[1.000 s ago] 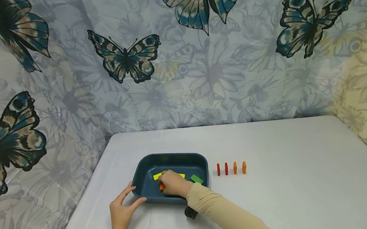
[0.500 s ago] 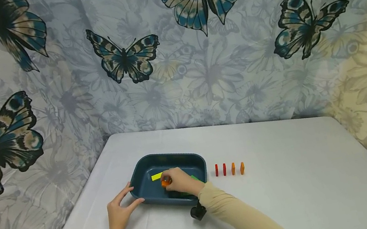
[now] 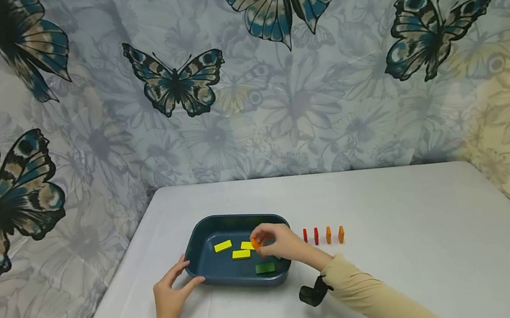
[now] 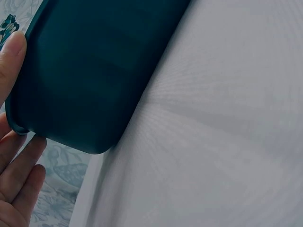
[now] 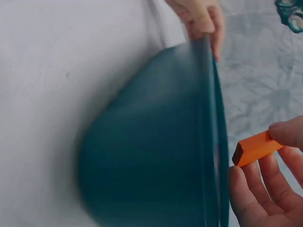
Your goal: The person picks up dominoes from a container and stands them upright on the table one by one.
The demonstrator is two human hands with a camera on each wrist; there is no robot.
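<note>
Between thumb and fingers, my right hand [image 3: 279, 242] pinches an orange block [image 3: 254, 243] above the right part of a dark blue-green tray [image 3: 235, 280]. The right wrist view has this small rectangular block [image 5: 255, 148] just past the tray's rim. My left hand [image 3: 169, 300] holds the tray's left end, thumb at the front corner and fingers at the side; the left wrist view shows the thumb on the tray wall. In the tray lie several yellow blocks [image 3: 241, 254] and a green block [image 3: 265, 268]. The right hand partly hides the tray's right side.
Right of the tray, two red blocks [image 3: 316, 236] and two orange blocks [image 3: 341, 234] stand on edge in a row on the white table [image 3: 401, 247]. A butterfly-patterned cloth [image 3: 299, 118] hangs behind. Black cameras are strapped to both wrists.
The right hand has lifted the orange block from the tray's middle and moved right with it, uncovering yellow and green blocks. The left hand has stayed on the tray.
</note>
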